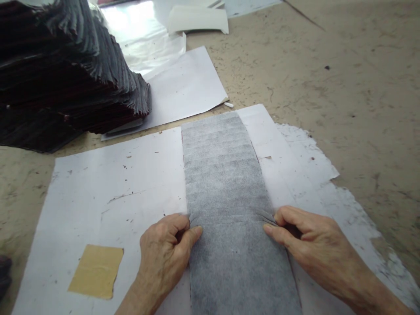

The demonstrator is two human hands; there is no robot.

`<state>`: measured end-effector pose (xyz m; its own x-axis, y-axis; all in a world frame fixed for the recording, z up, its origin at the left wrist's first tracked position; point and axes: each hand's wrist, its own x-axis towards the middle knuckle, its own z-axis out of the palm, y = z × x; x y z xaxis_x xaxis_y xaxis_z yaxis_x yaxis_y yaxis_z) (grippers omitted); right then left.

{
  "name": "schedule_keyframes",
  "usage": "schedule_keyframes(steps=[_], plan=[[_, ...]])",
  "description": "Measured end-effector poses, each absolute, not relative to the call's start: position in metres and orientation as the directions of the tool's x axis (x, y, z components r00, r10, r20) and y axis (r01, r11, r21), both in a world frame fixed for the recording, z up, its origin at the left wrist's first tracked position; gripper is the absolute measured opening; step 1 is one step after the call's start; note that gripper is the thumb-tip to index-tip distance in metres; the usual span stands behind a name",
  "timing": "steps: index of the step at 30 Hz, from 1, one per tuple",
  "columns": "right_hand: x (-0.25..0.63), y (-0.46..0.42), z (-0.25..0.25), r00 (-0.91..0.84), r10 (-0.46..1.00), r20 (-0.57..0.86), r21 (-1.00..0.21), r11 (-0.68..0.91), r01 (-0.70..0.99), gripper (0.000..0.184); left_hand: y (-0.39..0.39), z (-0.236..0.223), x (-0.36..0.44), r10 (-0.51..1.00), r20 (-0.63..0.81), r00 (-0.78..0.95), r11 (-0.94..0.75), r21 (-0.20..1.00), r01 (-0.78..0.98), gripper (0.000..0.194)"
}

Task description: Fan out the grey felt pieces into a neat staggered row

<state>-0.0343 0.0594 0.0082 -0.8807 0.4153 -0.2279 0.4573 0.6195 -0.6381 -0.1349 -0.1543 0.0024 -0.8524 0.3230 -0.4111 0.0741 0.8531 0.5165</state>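
Observation:
A long grey strip of fabric [226, 175] with a fibrous surface lies lengthwise on white paper. Faint crosswise ripples mark its far half, and a crease runs across it between my hands. At its left edge my left hand [167, 249] pinches the strip between thumb and fingers. My right hand [305, 238] pinches the opposite edge at about the same height, where small folds gather in the material. The near end of the strip runs out of the bottom of the view.
A tall stack of dark fabric pieces [75, 65] stands at the back left. White paper sheets [98, 197] cover the tabletop [328, 83], torn at the right. A tan square [96, 271] lies left of my left hand. A small white stick [229, 105] and white curved pieces [198, 19] lie farther back.

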Motion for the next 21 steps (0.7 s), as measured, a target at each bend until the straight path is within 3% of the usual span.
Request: schedule_keyframes(steps=[8,13,16,21], plan=[[-0.034,0.059,0.007,-0.887,0.406,-0.219,-0.643,0.624,0.444,0.029,-0.152,0.003,-0.138,0.322,-0.410,-0.854,0.868,0.488,0.093,0.038],[-0.034,0.052,0.010,-0.806,0.524,-0.275,-0.492,0.644,0.586,0.024,-0.151,0.003,-0.135,0.295,-0.416,-0.861,0.917,0.375,0.133,0.038],[-0.033,0.049,0.010,-0.730,0.596,-0.334,-0.440,0.587,0.680,0.017,-0.153,0.000,-0.128,0.307,-0.346,-0.887,0.920,0.347,0.183,0.037],[-0.027,0.048,0.005,-0.713,0.643,-0.279,-0.524,0.521,0.674,0.019,-0.163,-0.013,-0.115,0.319,-0.117,-0.941,0.893,0.370,0.256,0.030]])
